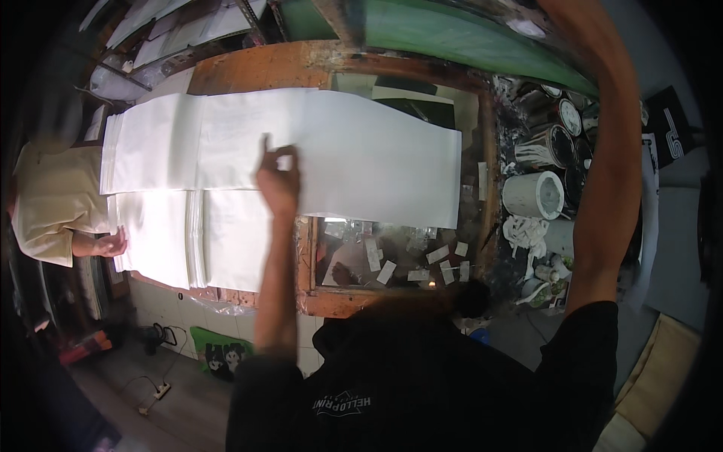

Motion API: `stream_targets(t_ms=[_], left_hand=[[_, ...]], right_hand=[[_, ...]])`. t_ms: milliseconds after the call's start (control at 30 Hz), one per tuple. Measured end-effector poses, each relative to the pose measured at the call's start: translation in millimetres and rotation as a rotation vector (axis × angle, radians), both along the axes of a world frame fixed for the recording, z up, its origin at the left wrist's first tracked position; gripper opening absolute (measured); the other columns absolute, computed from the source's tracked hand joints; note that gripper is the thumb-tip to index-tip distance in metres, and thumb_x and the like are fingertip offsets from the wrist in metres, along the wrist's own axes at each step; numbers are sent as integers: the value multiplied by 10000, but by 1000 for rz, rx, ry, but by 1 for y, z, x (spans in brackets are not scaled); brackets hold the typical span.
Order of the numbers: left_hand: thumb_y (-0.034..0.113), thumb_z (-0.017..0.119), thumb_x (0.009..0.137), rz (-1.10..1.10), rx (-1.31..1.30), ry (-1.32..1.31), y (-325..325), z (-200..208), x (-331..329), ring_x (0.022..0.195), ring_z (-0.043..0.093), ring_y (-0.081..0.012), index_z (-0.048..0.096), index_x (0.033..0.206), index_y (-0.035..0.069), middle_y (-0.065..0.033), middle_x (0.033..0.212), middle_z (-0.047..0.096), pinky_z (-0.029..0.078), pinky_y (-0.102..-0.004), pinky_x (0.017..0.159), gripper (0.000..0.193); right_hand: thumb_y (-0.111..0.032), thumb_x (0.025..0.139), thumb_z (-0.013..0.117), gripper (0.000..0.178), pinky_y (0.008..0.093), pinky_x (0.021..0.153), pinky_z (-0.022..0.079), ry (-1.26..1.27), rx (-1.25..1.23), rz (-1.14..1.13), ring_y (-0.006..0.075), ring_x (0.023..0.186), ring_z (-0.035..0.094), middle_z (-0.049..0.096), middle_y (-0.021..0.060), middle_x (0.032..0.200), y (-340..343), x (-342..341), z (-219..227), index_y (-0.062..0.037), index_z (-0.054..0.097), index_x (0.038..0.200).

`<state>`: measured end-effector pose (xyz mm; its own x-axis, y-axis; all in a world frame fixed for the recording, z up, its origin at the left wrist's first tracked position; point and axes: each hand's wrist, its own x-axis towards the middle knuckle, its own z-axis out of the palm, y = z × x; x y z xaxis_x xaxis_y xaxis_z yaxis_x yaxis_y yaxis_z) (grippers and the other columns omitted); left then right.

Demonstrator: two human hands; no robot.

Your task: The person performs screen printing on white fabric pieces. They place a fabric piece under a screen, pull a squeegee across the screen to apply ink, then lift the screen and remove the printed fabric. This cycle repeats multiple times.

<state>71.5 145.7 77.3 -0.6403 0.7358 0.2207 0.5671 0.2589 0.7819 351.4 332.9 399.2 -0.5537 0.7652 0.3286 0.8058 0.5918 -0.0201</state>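
Note:
My left hand [279, 182] is over a large white sheet [376, 154], near its left part. Its thumb and a finger curl together into a ring while another finger points up. Motion blurs the fingertips, so I cannot make out anything between them. The sheet spreads across a glass-topped table with a wooden frame [305, 256]. Left of my hand lie stacks of white sheets [151, 226] in two rows. My right arm [606, 173] reaches up along the right side, its hand cut off at the top edge. Beside it slopes a green screen panel [467, 38].
A co-worker in a cream shirt [56, 196] stands at the left, a hand [111, 243] at the stack's edge. Paint-smeared cans [546, 147] and a white bucket [533, 194] crowd the right side. Small paper scraps [386, 271] dot the glass. A green bag [215, 350] lies below.

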Motion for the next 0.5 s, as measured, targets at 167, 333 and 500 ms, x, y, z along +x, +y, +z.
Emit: stream_targets(t_ms=[167, 333, 500], left_hand=[[242, 751, 862, 186, -147, 372, -55, 66, -218, 1170, 662, -384, 792, 1013, 68, -288, 1327, 616, 513, -398, 1007, 234], [274, 687, 914, 534, -108, 773, -63, 95, -251, 1424, 335, -527, 619, 1321, 49, -351, 1494, 411, 302, -650, 1130, 470], [118, 759, 862, -346, 146, 193, -13, -8, 60, 1485, 296, -437, 629, 1023, 82, -231, 1423, 516, 238, -577, 1202, 210]], right_hand=[[-587, 990, 528, 628, 368, 900, 481, 393, -270, -1, 252, 1069, 607, 621, 181, 1238, 67, 56, -8, -21, 665, 1225], [-619, 976, 532, 645, 376, 876, 495, 380, -176, -56, 250, 1005, 635, 656, 182, 1160, 36, 39, -3, -12, 699, 1120], [-645, 997, 481, 658, 389, 755, 462, 136, -124, -78, 229, 782, 563, 608, 99, 855, 11, 21, 17, -41, 700, 851]])
